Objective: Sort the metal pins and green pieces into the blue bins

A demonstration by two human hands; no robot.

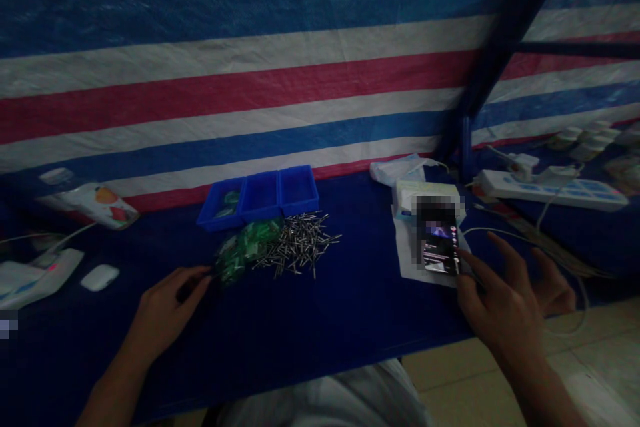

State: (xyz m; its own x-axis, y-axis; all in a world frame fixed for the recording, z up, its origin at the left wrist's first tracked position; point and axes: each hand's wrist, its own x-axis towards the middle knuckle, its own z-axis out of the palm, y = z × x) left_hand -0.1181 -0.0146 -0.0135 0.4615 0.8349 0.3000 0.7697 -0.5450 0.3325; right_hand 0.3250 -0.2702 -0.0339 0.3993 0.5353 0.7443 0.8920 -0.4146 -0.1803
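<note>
My left hand (pixel 167 310) rests on the table at the left edge of a pile of green plastic packets (pixel 245 250). Its thumb and forefinger are pinched together; whatever they hold is too dark to make out. Against the packets lies a heap of short, thin metal rods (pixel 297 243). My right hand (pixel 507 297) has its fingers apart, with forefinger and thumb at the right edge of a lit phone (pixel 440 253). The phone leans upright against a tissue box (pixel 405 193). Behind the heap sits a blue three-part tray (pixel 260 197), with some green packets in its left compartment.
A white earbud case (pixel 100 277), a power strip (pixel 45 277) and a printed pouch (pixel 113 205) are at the left. Another power strip (pixel 555 188) with plugs and cables lies at the right. A striped tarp (pixel 250 87) hangs behind the blue table (pixel 325 320).
</note>
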